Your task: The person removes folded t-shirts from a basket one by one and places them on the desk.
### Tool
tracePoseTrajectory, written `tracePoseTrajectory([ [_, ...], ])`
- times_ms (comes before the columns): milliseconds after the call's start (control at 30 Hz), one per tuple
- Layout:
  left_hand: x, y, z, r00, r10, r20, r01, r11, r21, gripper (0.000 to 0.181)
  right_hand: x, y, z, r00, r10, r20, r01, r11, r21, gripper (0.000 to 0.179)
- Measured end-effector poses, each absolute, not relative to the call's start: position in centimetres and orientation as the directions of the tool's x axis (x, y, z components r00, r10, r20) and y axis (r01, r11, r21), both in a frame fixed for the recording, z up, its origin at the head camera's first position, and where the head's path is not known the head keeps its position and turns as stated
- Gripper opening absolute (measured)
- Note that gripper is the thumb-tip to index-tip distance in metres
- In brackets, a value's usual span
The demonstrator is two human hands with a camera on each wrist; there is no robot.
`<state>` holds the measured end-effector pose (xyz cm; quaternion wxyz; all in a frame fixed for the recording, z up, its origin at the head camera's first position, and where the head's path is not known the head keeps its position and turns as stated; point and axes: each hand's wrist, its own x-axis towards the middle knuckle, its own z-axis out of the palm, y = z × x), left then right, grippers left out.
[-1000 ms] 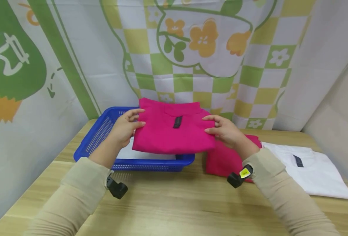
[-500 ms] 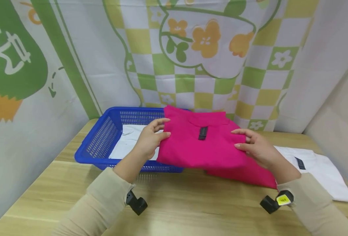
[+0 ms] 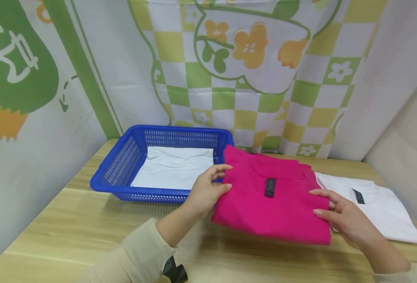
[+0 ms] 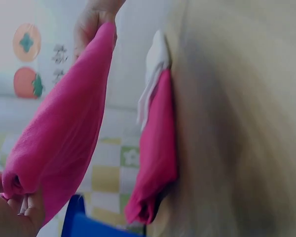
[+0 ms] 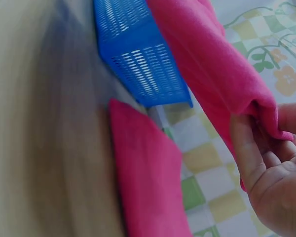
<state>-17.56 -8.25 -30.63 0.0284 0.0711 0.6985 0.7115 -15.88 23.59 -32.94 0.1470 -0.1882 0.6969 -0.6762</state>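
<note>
A folded bright pink shirt [image 3: 265, 208] with a dark label at its neck is held up between both hands. My left hand [image 3: 206, 190] pinches its left edge, thumb on top and fingers beneath. At the opposite edge my right hand [image 3: 348, 216] grips it the same way. In the left wrist view the shirt [image 4: 64, 118] hangs well above the table, over a second folded pink garment [image 4: 155, 153]. That second garment [image 5: 145, 173] also lies on the table in the right wrist view; from the head it is mostly hidden beneath the held shirt.
A blue plastic basket [image 3: 123, 192] stands at the back left, with a folded white garment [image 3: 176, 167] inside. To the right, a folded white shirt [image 3: 378, 208] with a dark label lies on the wooden table [image 3: 70, 236]. A patterned curtain [image 3: 201, 94] hangs behind.
Both hands have carried the pink shirt from over the blue basket to the right and nearer, above the other pink garment. The basket and the white garment in it are now uncovered.
</note>
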Motion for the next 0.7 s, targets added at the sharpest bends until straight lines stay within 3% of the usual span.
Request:
tracePoseTrajectory([
  [267, -15.6, -6.5, -32.5, -0.982, 0.159, 0.106, 0.110, 0.016, 0.994, 0.037, -13.4, 25.8, -34.9, -0.874, -0.484, 0.037, -0.032, -0.017, -0.999, 0.046],
  [433, -14.1, -5.8, -33.3, -0.978, 0.180, 0.103, 0.108, 0.017, 0.994, 0.036, -12.1, 27.1, -36.1, -0.828, -0.561, -0.004, 0.043, -0.057, -0.997, 0.047],
  [700, -12.2, -5.2, -34.8, -0.972, 0.223, 0.076, 0.080, 0.009, 0.997, 0.039, -10.5, 28.7, -37.3, -0.803, -0.563, -0.197, 0.179, 0.088, -0.980, 0.045],
])
